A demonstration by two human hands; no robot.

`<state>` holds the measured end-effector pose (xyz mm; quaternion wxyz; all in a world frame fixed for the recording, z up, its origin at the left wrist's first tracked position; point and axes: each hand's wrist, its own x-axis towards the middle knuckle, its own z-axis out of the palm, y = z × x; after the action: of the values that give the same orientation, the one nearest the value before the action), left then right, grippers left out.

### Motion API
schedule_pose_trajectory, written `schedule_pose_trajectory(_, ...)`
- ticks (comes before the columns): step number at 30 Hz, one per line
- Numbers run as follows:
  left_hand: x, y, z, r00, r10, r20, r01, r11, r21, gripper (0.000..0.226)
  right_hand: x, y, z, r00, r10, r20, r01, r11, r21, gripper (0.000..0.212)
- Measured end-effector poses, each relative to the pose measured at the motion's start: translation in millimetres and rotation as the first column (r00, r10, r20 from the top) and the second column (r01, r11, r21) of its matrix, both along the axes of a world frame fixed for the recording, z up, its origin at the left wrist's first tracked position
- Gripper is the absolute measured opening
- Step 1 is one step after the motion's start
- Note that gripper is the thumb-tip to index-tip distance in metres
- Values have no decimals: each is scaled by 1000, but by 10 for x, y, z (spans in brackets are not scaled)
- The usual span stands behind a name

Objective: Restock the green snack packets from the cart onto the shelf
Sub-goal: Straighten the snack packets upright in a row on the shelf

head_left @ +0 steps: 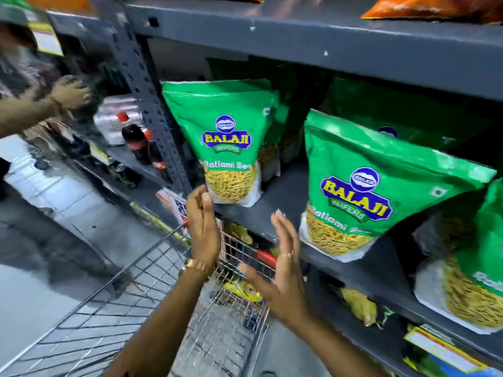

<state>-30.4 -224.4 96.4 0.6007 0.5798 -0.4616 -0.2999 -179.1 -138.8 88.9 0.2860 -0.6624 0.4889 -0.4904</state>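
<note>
A green Balaji snack packet (226,142) stands upright at the left end of the dark grey shelf (275,202), with more green packets behind it. A second green packet (364,183) leans near the shelf's front edge to the right, and a third (473,270) shows at the far right. My left hand (202,229) is just below the left packet's bottom corner, fingers together and touching nothing that I can make out. My right hand (283,265) hovers open in front of the shelf edge, holding nothing. The wire cart (152,295) is below my hands.
Another person's hand (69,92) reaches into the neighbouring shelf bay at the left, where cola bottles (137,142) stand. A grey perforated upright (147,96) divides the bays. Orange packets (424,6) lie on the shelf above. Yellow price labels (441,349) line the lower shelf edge.
</note>
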Motion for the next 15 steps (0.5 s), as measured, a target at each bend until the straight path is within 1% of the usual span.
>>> schedule_pose_trajectory(2, 106, -192, 16, 999, -39, -26, 41, 996, 80, 55, 143, -391, 85, 992, -95, 86, 89, 993, 71, 102)
schedule_pose_trajectory(4, 143, -397, 47, 990, -100, -95, 111, 986, 123, 65, 215, -793, 163, 968, -204, 146, 176, 967, 187, 116)
schedule_pose_trajectory(5, 141, -501, 76, 981, -136, -139, 155, 979, 134, 70, 234, -977, 189, 959, -234, 160, 191, 951, 242, 123)
schedule_pose_trajectory(7, 113, -698, 145, 945, -213, -248, 246, 963, 113, 73, 251, -1282, 219, 953, -247, 177, 182, 930, 318, 132)
schedule_pose_trajectory(9, 61, -855, 213, 912, -238, -334, 269, 962, 47, 69, 265, -1522, 219, 945, -254, 208, 172, 922, 347, 136)
schedule_pose_trajectory(11, 37, -962, 245, 905, -202, -373, 233, 972, 38, 69, 272, -1676, 184, 942, -241, 234, 148, 923, 356, 141)
schedule_pose_trajectory(13, 64, -1053, 230, 901, -174, -397, 215, 975, 60, 68, 306, -1749, 148, 943, -193, 273, 84, 927, 366, 143)
schedule_pose_trajectory(15, 122, -1142, 220, 891, -186, -413, 242, 966, 88, 70, 382, -1783, 108, 926, -149, 348, 11, 930, 369, 146)
